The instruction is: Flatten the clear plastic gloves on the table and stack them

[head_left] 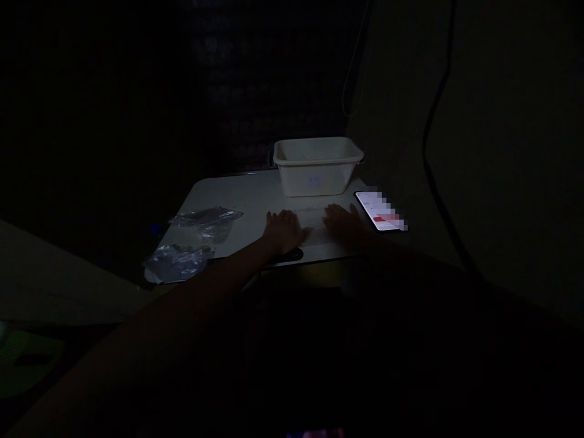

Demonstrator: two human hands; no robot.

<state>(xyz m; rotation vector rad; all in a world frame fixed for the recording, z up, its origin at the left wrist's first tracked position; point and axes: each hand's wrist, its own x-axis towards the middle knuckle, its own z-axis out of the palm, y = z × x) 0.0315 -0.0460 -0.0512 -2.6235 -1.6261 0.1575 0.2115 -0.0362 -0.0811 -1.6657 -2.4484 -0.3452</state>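
Observation:
My left hand (pixel 283 231) lies spread on a thin clear plastic sheet or bag (pixel 314 222) on the small white table (pixel 253 188). Across from it, my right hand (pixel 340 222) rests with fingers apart at the right side of the same plastic, slightly blurred. Neither hand is wrapped round anything. Behind them stands a white rectangular tub (pixel 314 179). Crumpled clear plastic bags (pixel 212 224) lie at the table's left, with another bundle (pixel 177 263) at the front left corner.
A lit phone (pixel 381 211) lies at the table's right edge. A dark cable (pixel 426 146) hangs along the right wall. Something green (pixel 30 359) is at the lower left. The surroundings are very dark.

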